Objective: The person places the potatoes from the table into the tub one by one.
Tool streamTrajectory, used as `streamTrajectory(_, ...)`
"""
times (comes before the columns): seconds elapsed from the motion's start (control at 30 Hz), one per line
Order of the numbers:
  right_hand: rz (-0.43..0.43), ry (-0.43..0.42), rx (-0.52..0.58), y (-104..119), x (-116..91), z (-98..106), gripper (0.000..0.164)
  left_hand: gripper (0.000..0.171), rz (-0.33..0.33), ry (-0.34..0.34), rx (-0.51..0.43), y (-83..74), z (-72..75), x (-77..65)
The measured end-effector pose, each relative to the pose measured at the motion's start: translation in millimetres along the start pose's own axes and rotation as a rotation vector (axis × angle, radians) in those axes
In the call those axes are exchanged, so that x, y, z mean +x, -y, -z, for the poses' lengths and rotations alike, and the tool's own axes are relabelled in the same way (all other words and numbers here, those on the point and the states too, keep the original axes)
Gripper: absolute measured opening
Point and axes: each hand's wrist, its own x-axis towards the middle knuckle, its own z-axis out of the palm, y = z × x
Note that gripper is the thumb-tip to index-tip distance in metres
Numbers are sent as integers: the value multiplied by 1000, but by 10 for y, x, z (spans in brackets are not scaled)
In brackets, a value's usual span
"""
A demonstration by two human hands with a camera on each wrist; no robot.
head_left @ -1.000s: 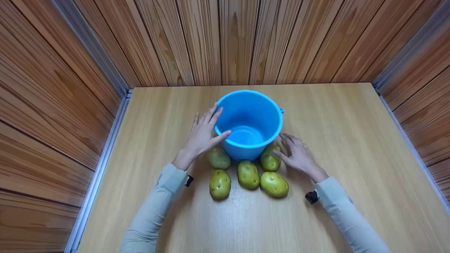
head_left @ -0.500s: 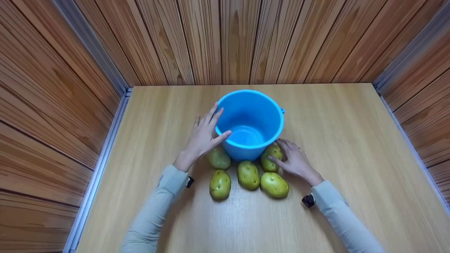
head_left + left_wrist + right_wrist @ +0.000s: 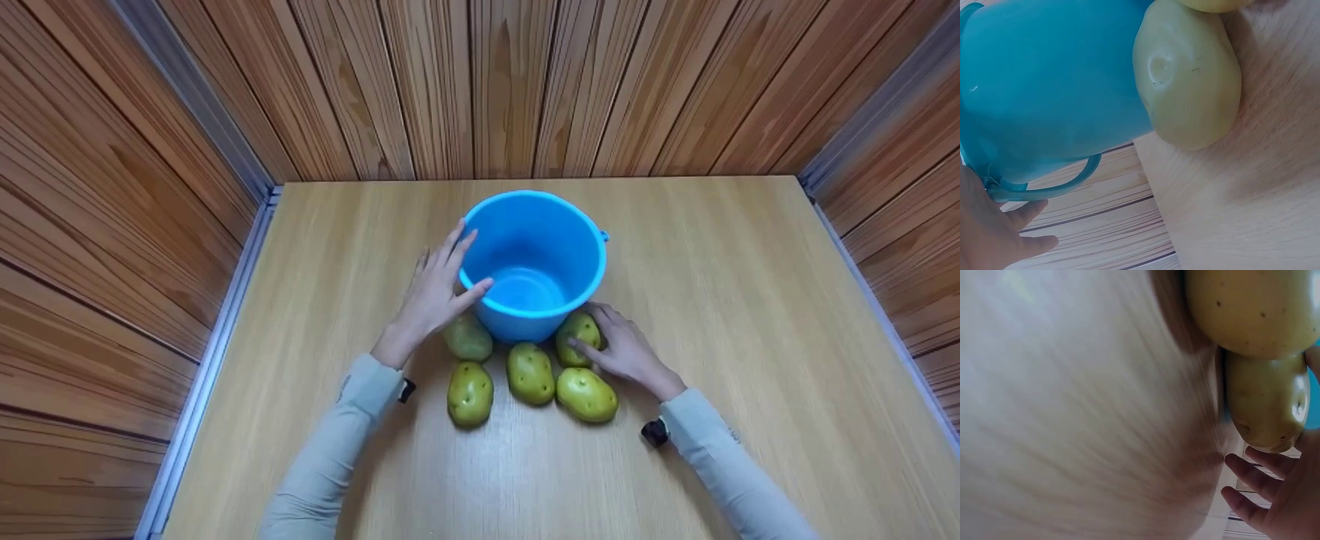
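Observation:
A blue bucket [image 3: 529, 255] stands upright at the middle of the table, with nothing visible inside. My left hand [image 3: 431, 296] rests at its left side, fingers spread along the rim and thumb over the front edge. In the left wrist view, spread fingers show beside the bucket's handle [image 3: 1055, 191]. Around the bucket's front lie several greenish potatoes. My right hand [image 3: 628, 345] reaches around the right potato [image 3: 576, 341], thumb over its near side and fingers spread on its far side. That potato [image 3: 1266, 402] still sits on the table; some fingertips are hidden.
Another potato [image 3: 467, 337] lies against the bucket below my left hand. Nearer lie a left potato [image 3: 470, 394], a middle potato [image 3: 530, 373] and a right front potato [image 3: 587, 394]. Wood-panelled walls [image 3: 502, 90] bound the table [image 3: 360, 247] behind and at the sides.
My right hand has moved left and slightly toward me, from beside the right potato to around it. The left hand stays at the bucket's rim.

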Motion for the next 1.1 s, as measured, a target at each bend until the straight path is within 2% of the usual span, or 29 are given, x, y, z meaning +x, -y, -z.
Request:
streamTrajectory(0.2, -13, 22, 33, 6, -5, -31, 72, 75, 0, -5, -10, 11, -4, -5)
streamTrajectory(0.5, -41, 79, 201, 10, 15, -41, 71, 75, 6, 0, -24, 11, -3, -9)
streamTrajectory(0.8, -70, 112, 268, -6, -12, -33, 67, 74, -11, -11, -38, 13, -35, -13)
streamTrajectory(1.1, -49, 119, 275, -29, 5, -33, 63, 72, -3, -8, -44, 6, -14, -22)
